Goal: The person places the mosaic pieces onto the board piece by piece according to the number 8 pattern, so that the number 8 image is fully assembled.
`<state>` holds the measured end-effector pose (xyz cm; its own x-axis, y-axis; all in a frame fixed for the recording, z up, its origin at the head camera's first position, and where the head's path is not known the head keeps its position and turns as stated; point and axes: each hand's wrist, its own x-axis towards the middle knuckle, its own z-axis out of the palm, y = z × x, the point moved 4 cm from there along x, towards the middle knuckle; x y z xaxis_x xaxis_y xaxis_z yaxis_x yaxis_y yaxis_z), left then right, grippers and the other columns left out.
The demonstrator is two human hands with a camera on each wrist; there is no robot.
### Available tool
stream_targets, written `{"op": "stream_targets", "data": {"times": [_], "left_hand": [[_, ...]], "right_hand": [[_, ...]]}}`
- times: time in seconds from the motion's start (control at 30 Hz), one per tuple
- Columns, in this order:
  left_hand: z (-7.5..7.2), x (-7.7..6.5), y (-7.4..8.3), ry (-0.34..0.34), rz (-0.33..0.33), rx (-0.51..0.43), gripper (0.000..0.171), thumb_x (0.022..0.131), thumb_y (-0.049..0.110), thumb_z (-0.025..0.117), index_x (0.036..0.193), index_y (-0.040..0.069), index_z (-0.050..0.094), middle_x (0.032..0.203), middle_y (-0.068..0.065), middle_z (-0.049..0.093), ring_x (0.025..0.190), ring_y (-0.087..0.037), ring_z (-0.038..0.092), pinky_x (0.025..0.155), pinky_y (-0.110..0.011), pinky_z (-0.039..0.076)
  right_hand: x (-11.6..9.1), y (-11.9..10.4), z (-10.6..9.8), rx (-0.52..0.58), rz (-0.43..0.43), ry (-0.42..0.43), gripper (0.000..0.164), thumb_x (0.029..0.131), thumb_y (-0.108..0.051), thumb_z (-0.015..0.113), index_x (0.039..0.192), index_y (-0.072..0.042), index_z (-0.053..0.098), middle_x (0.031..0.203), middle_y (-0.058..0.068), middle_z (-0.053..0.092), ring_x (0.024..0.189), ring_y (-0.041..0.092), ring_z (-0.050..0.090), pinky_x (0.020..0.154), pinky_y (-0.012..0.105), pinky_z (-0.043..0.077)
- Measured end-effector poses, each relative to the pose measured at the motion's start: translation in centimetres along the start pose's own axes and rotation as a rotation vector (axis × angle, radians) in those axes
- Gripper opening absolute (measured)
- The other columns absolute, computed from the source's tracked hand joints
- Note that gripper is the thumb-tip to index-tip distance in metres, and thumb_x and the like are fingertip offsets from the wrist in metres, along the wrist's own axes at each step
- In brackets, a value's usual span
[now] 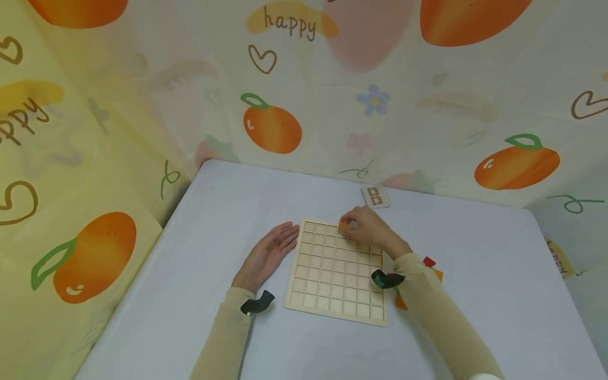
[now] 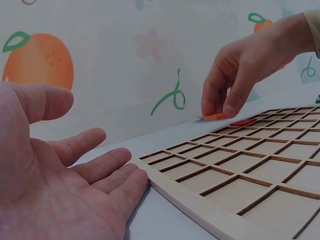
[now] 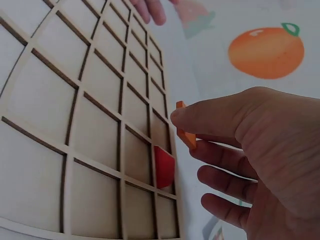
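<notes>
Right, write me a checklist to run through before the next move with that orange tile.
1. Orange tile gripped: ok, pinched in the right hand.
2. Orange tile set in a compartment: not ok, not yet placed.
3. Red tile in a far-row compartment of the wooden grid board: ok.
4. Left hand off the compartments: ok, it lies beside the board's left edge.
5. Loose tiles in full view: not ok, the right sleeve partly covers them in the head view.
6. Pattern card matched: cannot tell, its print is too small to read.
</notes>
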<state>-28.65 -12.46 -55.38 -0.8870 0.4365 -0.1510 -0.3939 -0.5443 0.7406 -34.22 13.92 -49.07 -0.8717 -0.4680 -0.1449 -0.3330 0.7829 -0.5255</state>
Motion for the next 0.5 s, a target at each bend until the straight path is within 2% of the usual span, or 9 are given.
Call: {"op": "stream_targets", "data": {"times": [0.27, 0.5], "left_hand": [[0.2, -0.1, 0.1, 0.015, -0.006, -0.014, 0.053, 0.113, 0.025, 0.033, 0.159, 0.003, 0.021, 0.166, -0.019, 0.024, 0.156, -0.029, 0.023, 0.13, -0.037, 0.022], [0.1, -0.1, 0.1, 0.009, 0.0, -0.004, 0.054, 0.113, 0.025, 0.034, 0.16, 0.003, 0.019, 0.166, -0.019, 0.024, 0.156, -0.028, 0.024, 0.13, -0.037, 0.022]], "right_hand": [[-0.2, 0.4, 0.9, -0.026, 0.029, -0.029, 0.033, 0.096, -0.022, 0.068, 0.125, -0.006, 0.07, 0.121, 0.011, 0.066, 0.11, 0.03, 0.057, 0.094, 0.047, 0.054], [-0.1, 0.4, 1.2, -0.058, -0.004, -0.007, 0.031, 0.095, -0.022, 0.069, 0.122, -0.006, 0.072, 0.112, 0.01, 0.067, 0.097, 0.024, 0.055, 0.084, 0.04, 0.051]]}}
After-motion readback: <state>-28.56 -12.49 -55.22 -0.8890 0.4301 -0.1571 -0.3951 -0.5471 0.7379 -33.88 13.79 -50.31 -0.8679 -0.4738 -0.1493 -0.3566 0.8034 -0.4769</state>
